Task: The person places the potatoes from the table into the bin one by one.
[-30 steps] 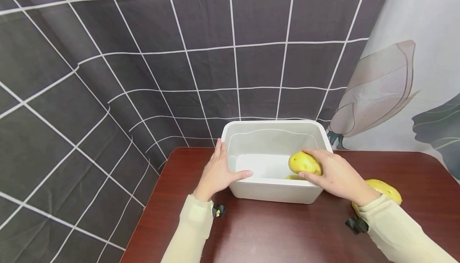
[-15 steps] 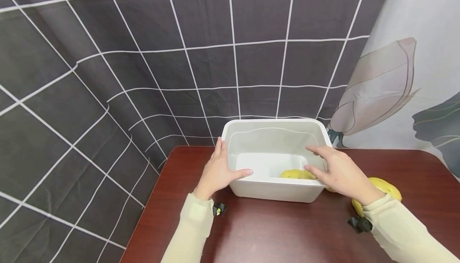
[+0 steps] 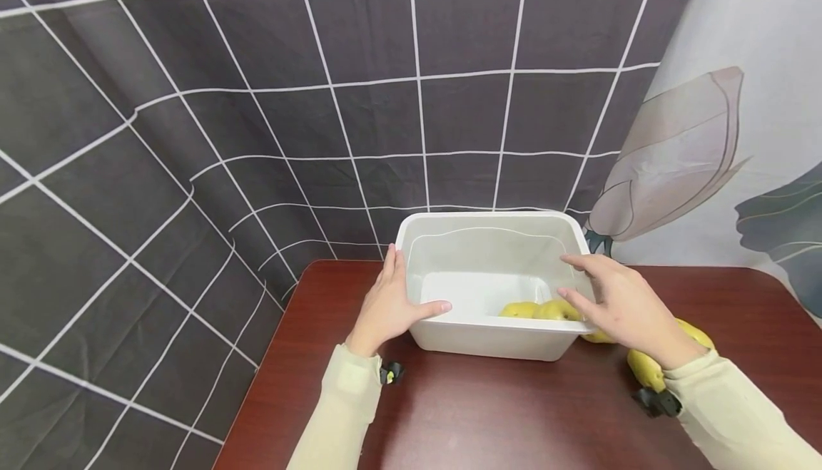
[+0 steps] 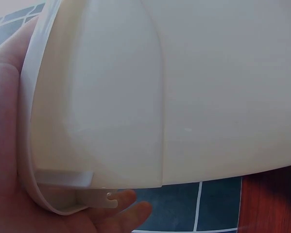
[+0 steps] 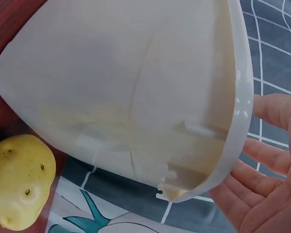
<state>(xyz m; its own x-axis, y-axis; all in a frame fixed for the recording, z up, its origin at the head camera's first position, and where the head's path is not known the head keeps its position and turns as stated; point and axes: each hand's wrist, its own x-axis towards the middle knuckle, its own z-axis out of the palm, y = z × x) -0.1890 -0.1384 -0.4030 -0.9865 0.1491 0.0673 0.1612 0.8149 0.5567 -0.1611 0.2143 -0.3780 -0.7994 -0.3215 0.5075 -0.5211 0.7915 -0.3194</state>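
Note:
A white plastic bin [image 3: 488, 343] stands on the dark red table. My left hand [image 3: 387, 307] holds its left end, the thumb over the front rim and the fingers along the outside. In the left wrist view, the bin's rim [image 4: 31, 92] runs along the palm. Over the right rim hovers my right hand [image 3: 621, 304], fingers spread and apart from the thumb, nothing in its grasp. Yellow potatoes [image 3: 557, 309] lie inside at the bin's front right, partly hidden by the front wall. Just outside the right wall, another potato [image 5: 23, 182] sits on the table.
More potatoes [image 3: 645, 369] lie on the table [image 3: 758, 356] under and behind my right wrist, partly covered by it. A dark cloth with a white grid [image 3: 462, 120] hangs close behind the bin, and a pale flower-patterned cloth [image 3: 764, 35] hangs at the right.
My right hand has let go of a potato, which now lies inside the bin beside another. That hand has drawn back rightward to the rim. The left hand stays in place.

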